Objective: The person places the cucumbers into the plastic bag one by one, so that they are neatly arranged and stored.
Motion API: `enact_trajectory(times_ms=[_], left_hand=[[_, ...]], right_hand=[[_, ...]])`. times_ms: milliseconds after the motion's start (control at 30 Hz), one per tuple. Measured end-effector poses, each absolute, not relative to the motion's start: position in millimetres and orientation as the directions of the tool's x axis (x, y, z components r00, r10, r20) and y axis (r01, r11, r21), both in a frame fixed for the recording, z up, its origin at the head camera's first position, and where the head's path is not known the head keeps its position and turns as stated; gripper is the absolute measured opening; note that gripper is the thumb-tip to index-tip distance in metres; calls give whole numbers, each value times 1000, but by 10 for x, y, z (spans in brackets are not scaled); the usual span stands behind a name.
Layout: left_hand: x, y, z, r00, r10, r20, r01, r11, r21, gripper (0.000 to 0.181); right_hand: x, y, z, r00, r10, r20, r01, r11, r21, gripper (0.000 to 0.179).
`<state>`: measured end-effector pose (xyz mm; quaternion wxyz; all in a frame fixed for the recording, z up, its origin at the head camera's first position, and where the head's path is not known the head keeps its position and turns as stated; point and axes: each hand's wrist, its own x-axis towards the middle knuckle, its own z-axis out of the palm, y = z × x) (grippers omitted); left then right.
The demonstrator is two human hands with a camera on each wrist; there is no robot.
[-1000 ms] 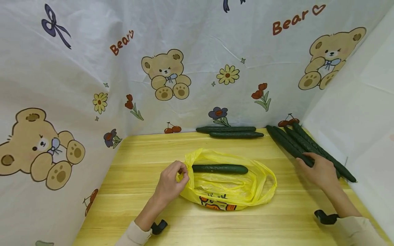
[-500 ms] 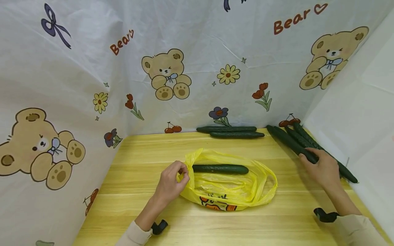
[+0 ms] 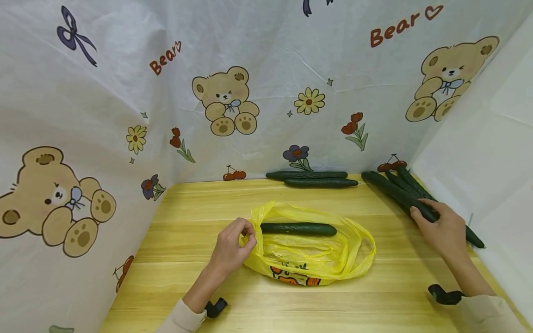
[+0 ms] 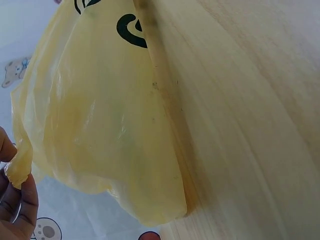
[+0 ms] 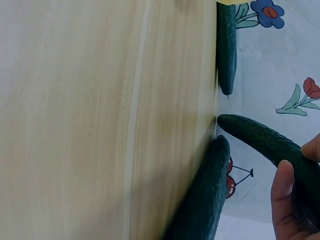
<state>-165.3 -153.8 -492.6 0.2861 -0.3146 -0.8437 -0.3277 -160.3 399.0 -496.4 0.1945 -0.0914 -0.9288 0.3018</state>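
Note:
My left hand (image 3: 232, 245) pinches the left edge of a yellow plastic bag (image 3: 333, 273), which lies with its mouth spread. One dark green cucumber (image 3: 300, 228) lies inside the bag, its left end hidden behind the bag's edge. In the left wrist view the fingertips hold a gathered bit of the bag (image 4: 100, 125). At the right, my right hand (image 3: 443, 229) grips a cucumber (image 3: 397, 192) by its near end, thumb on one side. The right wrist view shows that cucumber (image 5: 255, 136) tilted, near end raised, beside another cucumber (image 5: 202, 200) on the table.
Several cucumbers (image 3: 410, 185) lie slanting along the right wall, partly hidden by the right hand. Two more cucumbers (image 3: 320, 183) rest against the back wall. Cloth walls with printed bears (image 3: 231, 101) enclose the wooden table (image 3: 195, 199) at the left, back and right.
My right hand has closed round the outermost cucumber and shifted slightly to the right, with its near end moving off the pile. The left hand and bag stay put.

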Motion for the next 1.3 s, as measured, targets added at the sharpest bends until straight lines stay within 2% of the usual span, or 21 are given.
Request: enact_trajectory(times_ms=[733, 1000, 1300], left_hand=[[-1634, -1542, -4910, -668, 337, 663, 696, 599, 396, 22], [-1626, -1557, -4893, -660, 340, 670, 701, 601, 385, 24], [-1623, -1554, -4900, -659, 338, 672, 701, 599, 386, 25]], right_hand=[[-1338, 3965, -4668, -927, 230, 295, -7, 777, -629, 52], [-1241, 3960, -4558, -935, 217, 280, -29, 741, -671, 54], [-1147, 3933, -4429, -954, 188, 233, -37, 698, -715, 47]])
